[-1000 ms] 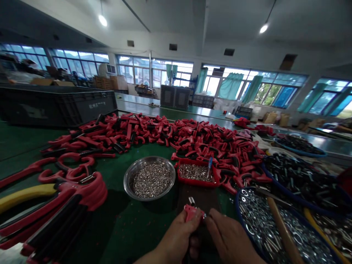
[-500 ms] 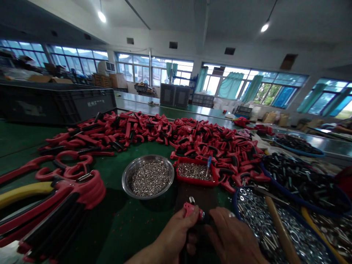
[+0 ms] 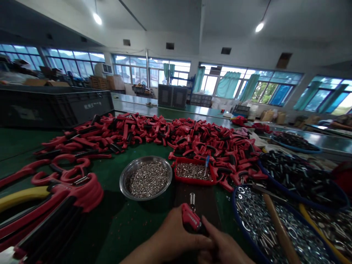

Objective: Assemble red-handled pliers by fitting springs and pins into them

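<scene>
My left hand [image 3: 176,236] is closed around a red and black plastic tool handle [image 3: 190,218] at the front of the bench. A shiny coil spring [image 3: 192,200] sticks up from the handle's far end. My right hand [image 3: 224,244] is closed at the near, dark end of the same handle, its thumb by a small metal piece. The lower fingers of both hands are partly hidden. Just beyond lie a round metal bowl [image 3: 124,183] of small metal pins and a red tray [image 3: 189,181] of similar pieces, with a blue-handled screwdriver [image 3: 206,163] standing in it.
A heap of red and black handles [image 3: 154,128] spreads across the bench. More handles [image 3: 74,194] are stacked at left, before a dark crate [image 3: 90,106]. At right, a wooden-handled hammer [image 3: 279,223] lies over a blue basin [image 3: 235,205] of metal rings, near other basins of parts.
The handle has turned in my hands and now shows its printed side and more of the spring. My right hand has shifted lower and closer to my left.
</scene>
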`<state>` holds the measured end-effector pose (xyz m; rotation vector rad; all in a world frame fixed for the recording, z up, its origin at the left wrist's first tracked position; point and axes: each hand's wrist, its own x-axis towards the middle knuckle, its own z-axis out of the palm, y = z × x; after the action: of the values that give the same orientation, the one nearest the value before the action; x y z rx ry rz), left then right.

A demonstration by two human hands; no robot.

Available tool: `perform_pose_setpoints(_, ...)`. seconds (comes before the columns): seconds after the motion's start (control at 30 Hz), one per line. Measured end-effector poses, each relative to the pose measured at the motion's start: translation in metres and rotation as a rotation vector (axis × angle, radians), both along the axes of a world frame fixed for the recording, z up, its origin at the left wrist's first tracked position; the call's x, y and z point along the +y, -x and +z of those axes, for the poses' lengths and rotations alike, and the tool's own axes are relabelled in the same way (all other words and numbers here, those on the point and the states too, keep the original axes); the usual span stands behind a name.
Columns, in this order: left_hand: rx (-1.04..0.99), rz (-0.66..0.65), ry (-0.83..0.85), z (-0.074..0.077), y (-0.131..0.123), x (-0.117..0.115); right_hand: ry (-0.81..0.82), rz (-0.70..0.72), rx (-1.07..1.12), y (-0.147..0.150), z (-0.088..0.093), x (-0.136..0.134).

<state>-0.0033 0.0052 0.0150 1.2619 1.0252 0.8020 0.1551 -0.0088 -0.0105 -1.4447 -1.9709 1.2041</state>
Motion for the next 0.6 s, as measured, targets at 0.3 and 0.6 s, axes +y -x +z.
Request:
perform_pose_setpoints(0.3, 0.592, -0.339, -0.321, 0.011, 0.019, 0.006, -0.8, 0.349, -0.677, -0.021, 0.048, 0.019)
perform_pose_setpoints(0.6, 1.158, -0.233, -0.85, -0.001, 0.002, 0.045, -0.65, 0.094, -0.96, -0.023, 0.026, 0.033)
